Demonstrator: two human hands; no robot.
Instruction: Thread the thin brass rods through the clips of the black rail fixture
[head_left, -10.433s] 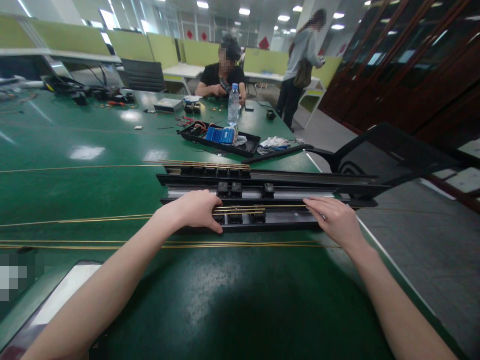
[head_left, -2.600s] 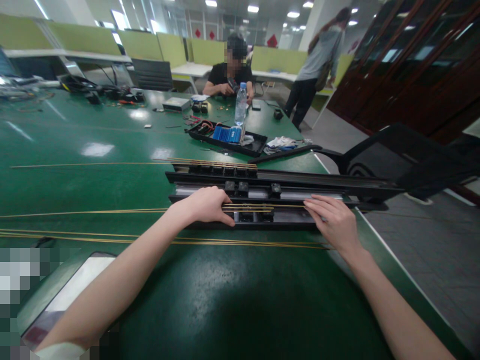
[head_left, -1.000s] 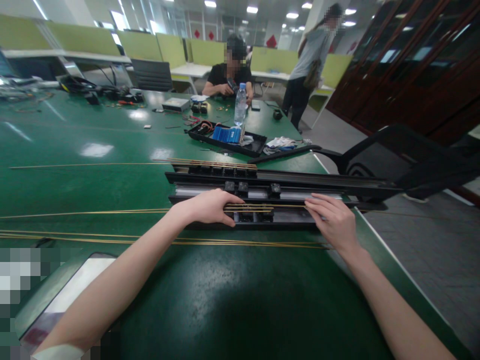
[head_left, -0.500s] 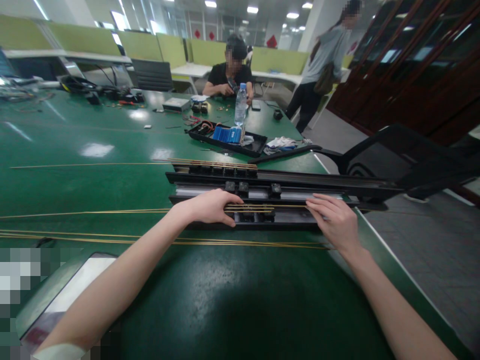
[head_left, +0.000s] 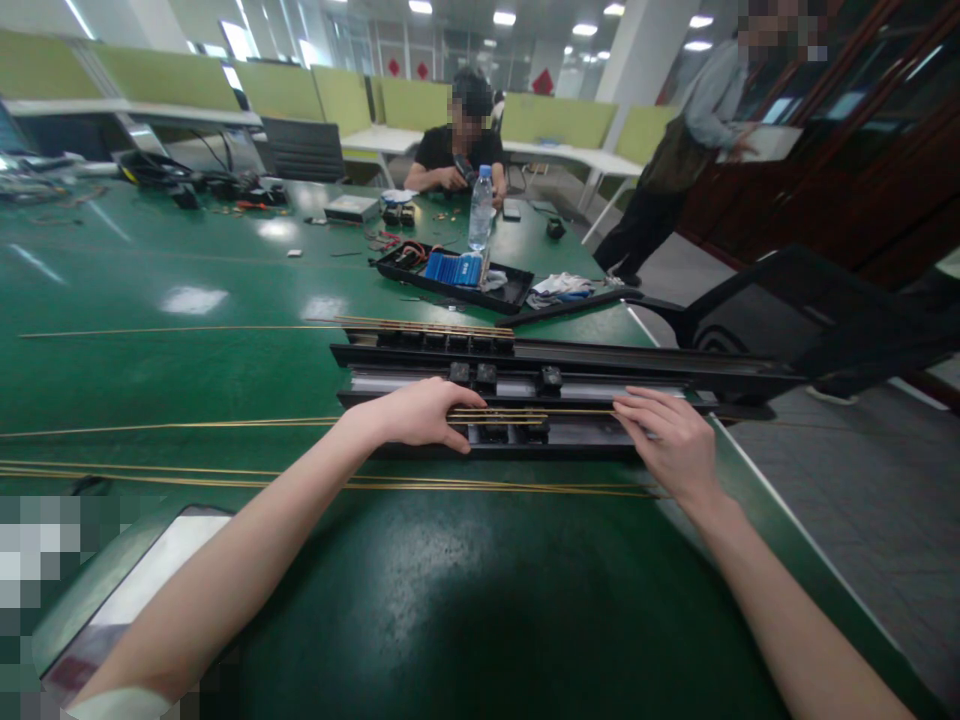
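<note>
My left hand (head_left: 420, 415) reaches over a black channel rail (head_left: 592, 452), thumb and index finger on either side of a small black block (head_left: 474, 432); its other fingers are hidden. Thin brass-coloured rods (head_left: 517, 416) run past this hand and lie over more black blocks in the rail. To the right, my right hand (head_left: 671, 440) pinches one longer rod (head_left: 581, 412) near its end between thumb and fingertips. A second black rail (head_left: 420, 355) lies just behind, with several black blocks and rods along its far side.
Loose rods (head_left: 450, 486) lie in front of the rail on the green table (head_left: 465, 600). Behind are a black tray (head_left: 517, 290) with blue parts, a water bottle (head_left: 481, 210) and crumpled cloth (head_left: 561, 289). A chair (head_left: 795, 320) stands right. One person sits opposite; another stands by the cabinets.
Both my hands, the rods and the rails look almost unmoved. The person in the background has moved right towards the cabinets, and a white object now shows at their hands.
</note>
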